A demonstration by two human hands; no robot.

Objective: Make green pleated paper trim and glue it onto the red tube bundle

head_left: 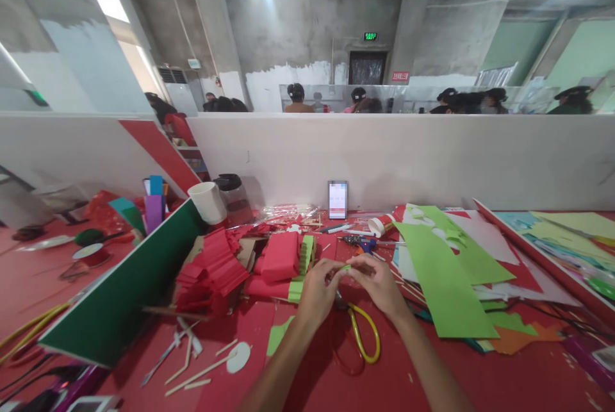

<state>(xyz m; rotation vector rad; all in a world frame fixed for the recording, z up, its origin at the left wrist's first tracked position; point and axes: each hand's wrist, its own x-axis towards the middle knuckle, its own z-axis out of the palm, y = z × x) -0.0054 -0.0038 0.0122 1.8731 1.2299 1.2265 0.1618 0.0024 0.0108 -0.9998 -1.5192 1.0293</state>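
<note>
My left hand (318, 289) and my right hand (379, 282) meet above the middle of the red table. Their fingertips pinch a small piece of green paper (346, 266) between them, mostly covered by the fingers. Just below lie scissors with one yellow handle loop (377, 343) and one red loop; the blades are partly hidden by my hands. Left of my left hand are a folded red paper bundle (280, 257) and a notched light green paper strip (306, 255). Beyond my right hand rests a blue glue gun (368, 245).
Light green paper sheets (444, 284) are piled on the right. A pleated red paper piece (218, 264) lies left, beside a dark green divider (129, 284). A phone (337, 199) stands against the white partition (408, 156). Wooden sticks (195, 381) and a white disc (238, 357) lie front left.
</note>
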